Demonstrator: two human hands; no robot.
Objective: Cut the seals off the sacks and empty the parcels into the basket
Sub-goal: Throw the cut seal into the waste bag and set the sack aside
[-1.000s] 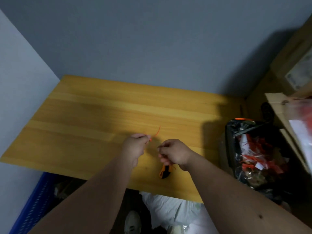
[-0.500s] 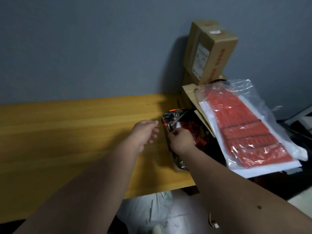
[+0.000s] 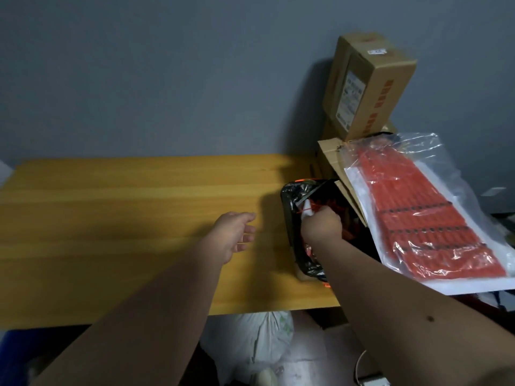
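Head view, from the left: a wooden counter (image 3: 125,218) runs along a grey wall. Over its bare top hovers the left hand (image 3: 234,235), fingers loosely spread and holding nothing. Just right of it, at the counter's right end, stands one bin lined with a black bag (image 3: 292,218), with red and white scraps inside. The right hand (image 3: 320,225) reaches into the mouth of that bag, fingers curled around a thin red seal (image 3: 390,208) with a white tag. Further right, one clear plastic bag (image 3: 434,215) lies on a flattened cardboard sheet (image 3: 331,154), packed with rows of red seals; their count cannot be told. Behind it, against the wall, one closed cardboard box (image 3: 367,84) sits tilted on another box. Below the counter edge, one white sack (image 3: 259,338) rests on the floor. No basket can be made out for certain.
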